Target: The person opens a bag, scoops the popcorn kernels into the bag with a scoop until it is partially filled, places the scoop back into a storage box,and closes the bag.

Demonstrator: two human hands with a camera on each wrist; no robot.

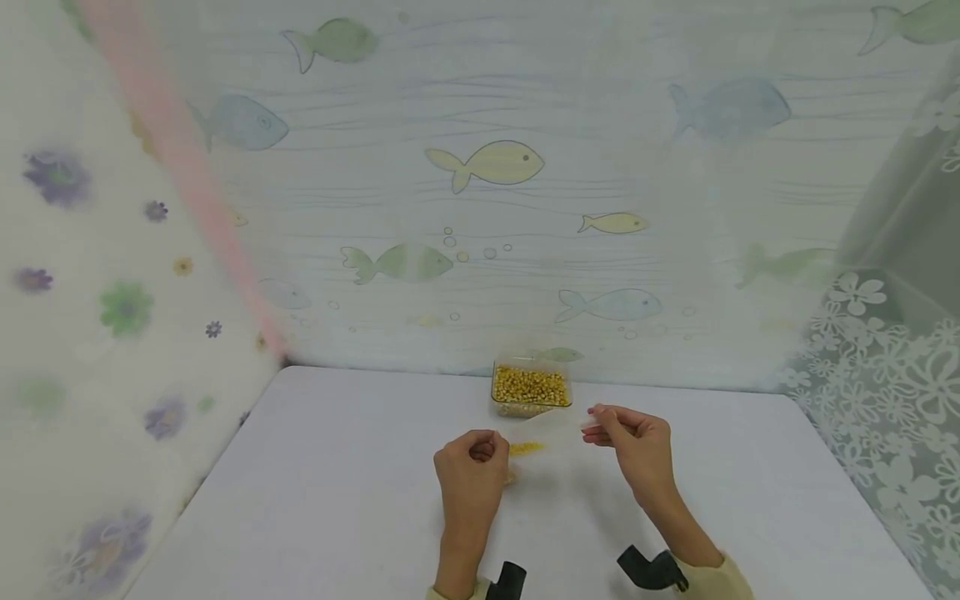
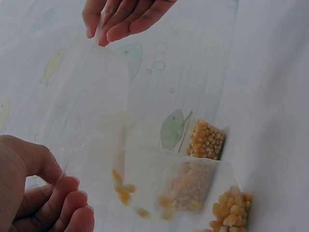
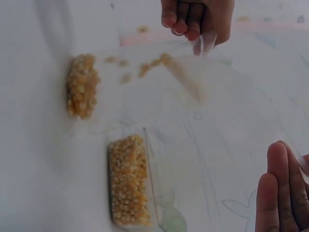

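Observation:
My left hand [image 1: 472, 471] pinches one end of a thin see-through plastic film [image 2: 106, 82] between thumb and fingers. The other end is pinched by my right hand [image 1: 637, 442], a little farther back and to the right. Between the hands, loose yellow corn kernels [image 1: 527, 447] lie along the film. In both wrist views, several blurred kernels trail from it toward a heap of corn kernels [image 3: 83, 87] close to the table. In the head view, my left hand mostly hides that heap. I cannot tell whether the film is a bag or a sheet.
Behind the hands, a clear rectangular container [image 1: 531, 387] full of corn kernels stands near the back edge of the white table [image 1: 337, 467]. A fish-patterned curtain [image 1: 480, 217] hangs behind it, and a flowered curtain [image 1: 90, 375] hangs at the left.

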